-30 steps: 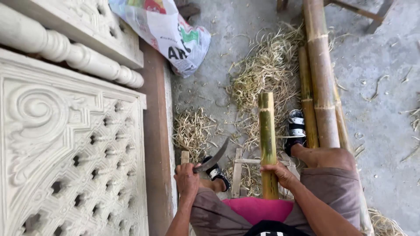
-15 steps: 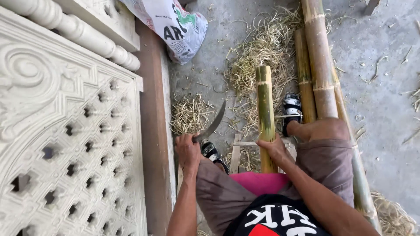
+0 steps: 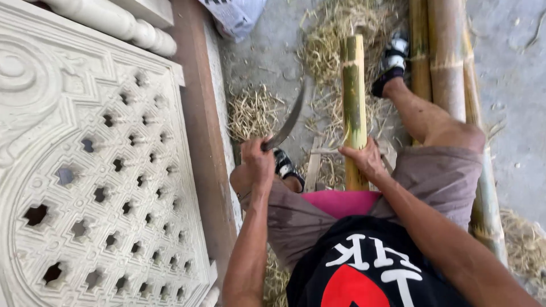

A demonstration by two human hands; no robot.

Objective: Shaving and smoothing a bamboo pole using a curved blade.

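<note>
My left hand (image 3: 259, 164) is closed around the handle of a curved dark knife (image 3: 289, 122), whose blade points up and to the right, away from me. My right hand (image 3: 364, 160) grips the lower part of a short green-yellow bamboo section (image 3: 354, 96) that stands between my knees, its cut top end pointing away. The blade is to the left of the bamboo section and apart from it. My sandalled feet (image 3: 392, 59) rest on the concrete among the shavings.
A carved white openwork panel (image 3: 85, 170) and a brown wooden beam (image 3: 199, 131) fill the left. Long bamboo poles (image 3: 449, 62) lie on the right. Piles of dry shavings (image 3: 253, 111) cover the concrete floor, with a printed plastic sack (image 3: 236, 14) at the top and white balusters (image 3: 122, 23) at upper left.
The view has tilted down and closer to my lap. The knife in my left hand has lifted slightly, with its blade angled more upright. Both hands keep their grips.
</note>
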